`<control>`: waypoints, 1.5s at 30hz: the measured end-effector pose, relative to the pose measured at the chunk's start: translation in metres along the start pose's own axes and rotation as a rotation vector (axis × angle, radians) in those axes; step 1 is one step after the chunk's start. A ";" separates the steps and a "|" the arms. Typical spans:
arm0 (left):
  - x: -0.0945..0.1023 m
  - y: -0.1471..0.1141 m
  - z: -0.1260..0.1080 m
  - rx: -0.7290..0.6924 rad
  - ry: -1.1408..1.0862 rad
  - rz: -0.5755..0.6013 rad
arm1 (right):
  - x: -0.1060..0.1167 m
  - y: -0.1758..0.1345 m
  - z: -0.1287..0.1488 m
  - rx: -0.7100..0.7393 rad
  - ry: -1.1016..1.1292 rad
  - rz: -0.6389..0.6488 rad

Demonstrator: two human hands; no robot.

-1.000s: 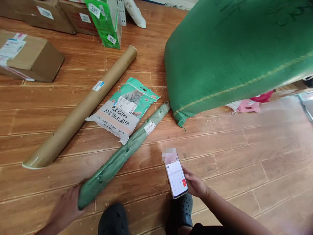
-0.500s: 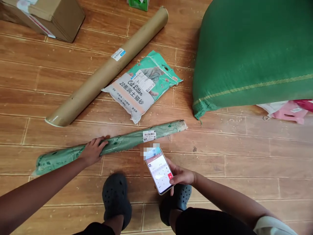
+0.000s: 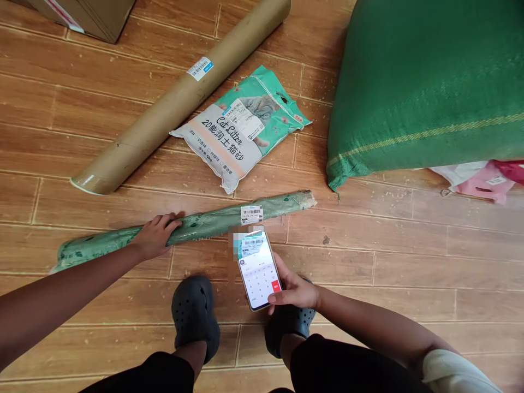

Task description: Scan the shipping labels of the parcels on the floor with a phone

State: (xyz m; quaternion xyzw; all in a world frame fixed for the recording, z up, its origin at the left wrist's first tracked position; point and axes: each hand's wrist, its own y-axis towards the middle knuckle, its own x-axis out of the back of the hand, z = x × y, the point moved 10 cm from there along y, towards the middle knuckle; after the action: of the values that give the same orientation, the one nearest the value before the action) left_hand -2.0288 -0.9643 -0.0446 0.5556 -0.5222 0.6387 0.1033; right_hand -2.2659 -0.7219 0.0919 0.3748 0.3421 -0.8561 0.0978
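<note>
In the head view the left hand [image 3: 155, 237] is resting on a long green wrapped roll [image 3: 184, 229] that is lying across the wooden floor [image 3: 409, 262], its fingers curled over the top and pressing it down rather than closing fully around it. The right hand [image 3: 292, 289] is gripping a phone [image 3: 258, 269], thumb at the lit keypad, and is holding it just below the roll's white barcode label [image 3: 251, 214] — the screen is showing a barcode. Doing this well probably means keeping the roll pinned so the label is facing up flat, and keeping the phone steady and square above it. Both feet in dark clogs [image 3: 194, 314] are standing close beneath the roll. Beyond it, a cat litter bag [image 3: 241, 131] is lying just beside a long cardboard tube [image 3: 180, 98], near the roll's far end. A big green woven sack [image 3: 426, 82] is crowding the right side — its corner is sitting near the roll's tip. Open floor is lying to the right of the phone.
</note>
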 end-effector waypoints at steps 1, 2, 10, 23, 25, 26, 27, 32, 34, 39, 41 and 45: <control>0.001 -0.001 -0.001 0.001 0.003 0.007 | 0.000 0.000 -0.002 0.001 -0.002 0.005; 0.002 -0.001 -0.002 -0.002 0.004 0.015 | 0.000 0.001 -0.004 0.002 -0.005 0.010; -0.009 0.000 0.004 0.000 0.019 0.020 | 0.000 0.001 -0.010 -0.015 -0.032 0.006; -0.006 0.000 0.002 -0.027 -0.035 -0.028 | -0.002 0.001 -0.003 0.011 -0.027 0.029; -0.004 0.000 0.002 -0.021 -0.069 -0.044 | -0.004 0.000 -0.002 0.013 -0.015 0.032; -0.003 -0.001 0.002 -0.019 -0.083 -0.049 | -0.004 -0.001 -0.002 0.007 -0.005 0.031; -0.002 -0.001 0.002 -0.016 -0.089 -0.048 | -0.004 -0.001 -0.003 -0.006 0.007 0.026; -0.005 -0.001 0.000 -0.024 -0.009 0.007 | 0.004 -0.001 -0.012 -0.059 0.102 -0.060; -0.006 0.000 -0.001 -0.030 0.019 0.021 | 0.006 -0.001 -0.013 -0.057 0.111 -0.078; -0.008 0.001 -0.001 -0.031 0.013 0.019 | 0.000 -0.006 -0.010 -0.042 0.049 -0.008; -0.008 0.001 -0.002 -0.035 0.029 0.017 | -0.003 -0.008 -0.009 -0.026 0.027 0.025; -0.006 0.000 -0.003 -0.038 0.039 0.011 | -0.009 -0.011 -0.006 0.016 0.001 0.058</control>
State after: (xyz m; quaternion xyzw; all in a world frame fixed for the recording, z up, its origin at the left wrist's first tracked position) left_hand -2.0290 -0.9591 -0.0492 0.5380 -0.5353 0.6399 0.1206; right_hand -2.2607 -0.7104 0.1011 0.3858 0.3242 -0.8554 0.1195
